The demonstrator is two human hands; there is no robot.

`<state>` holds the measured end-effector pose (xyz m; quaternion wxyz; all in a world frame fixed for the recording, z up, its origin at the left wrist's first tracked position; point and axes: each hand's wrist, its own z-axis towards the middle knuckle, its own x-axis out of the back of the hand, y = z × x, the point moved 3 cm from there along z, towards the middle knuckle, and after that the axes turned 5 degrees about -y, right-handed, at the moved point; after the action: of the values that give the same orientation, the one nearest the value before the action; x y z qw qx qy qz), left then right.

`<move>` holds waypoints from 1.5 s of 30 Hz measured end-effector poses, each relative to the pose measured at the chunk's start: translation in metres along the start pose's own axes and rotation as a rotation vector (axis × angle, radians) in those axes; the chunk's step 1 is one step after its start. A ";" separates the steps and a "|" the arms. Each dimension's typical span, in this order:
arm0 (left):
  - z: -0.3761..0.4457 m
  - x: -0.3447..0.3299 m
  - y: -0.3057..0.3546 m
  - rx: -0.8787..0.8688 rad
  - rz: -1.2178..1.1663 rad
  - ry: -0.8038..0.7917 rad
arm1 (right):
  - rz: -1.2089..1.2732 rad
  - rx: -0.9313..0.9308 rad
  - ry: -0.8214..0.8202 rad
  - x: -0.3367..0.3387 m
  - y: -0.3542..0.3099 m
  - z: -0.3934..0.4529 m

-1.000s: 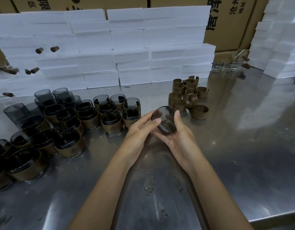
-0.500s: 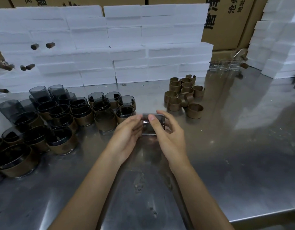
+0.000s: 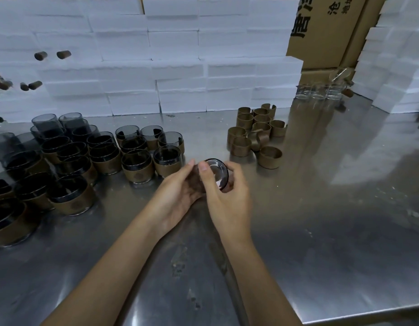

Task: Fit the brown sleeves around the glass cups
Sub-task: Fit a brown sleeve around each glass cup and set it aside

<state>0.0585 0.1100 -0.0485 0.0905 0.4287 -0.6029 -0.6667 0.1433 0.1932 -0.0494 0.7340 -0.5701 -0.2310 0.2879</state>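
Observation:
A dark smoked glass cup (image 3: 216,172) lies tipped on its side between both hands, one round end turned toward me. My right hand (image 3: 227,196) grips it, thumb on the near side and fingers curled over the far side. My left hand (image 3: 180,196) cradles it from the left, fingertips against its wall. No sleeve shows on this cup. A pile of loose brown sleeves (image 3: 255,135) lies just beyond and right of the hands. Several cups wearing brown sleeves (image 3: 137,165) stand to the left.
Bare dark cups (image 3: 46,124) stand at the back left. White foam blocks (image 3: 175,67) form a wall behind, more (image 3: 396,55) at the right. Clear glasses (image 3: 319,91) sit at the back right by cardboard boxes (image 3: 328,27). The steel table's front edge (image 3: 368,314) runs at lower right.
The cup was turned in both hands, from mouth tilted up, to lying sideways, to one round end facing me. The hands stayed in front of the sleeved cups.

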 end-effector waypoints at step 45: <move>0.007 0.007 0.004 -0.041 -0.075 -0.122 | -0.092 -0.144 -0.224 0.001 -0.034 0.043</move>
<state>0.0480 0.1093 -0.0493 0.0372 0.4076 -0.5772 -0.7066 0.1207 0.2183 -0.0056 0.6733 -0.5742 -0.3576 0.2984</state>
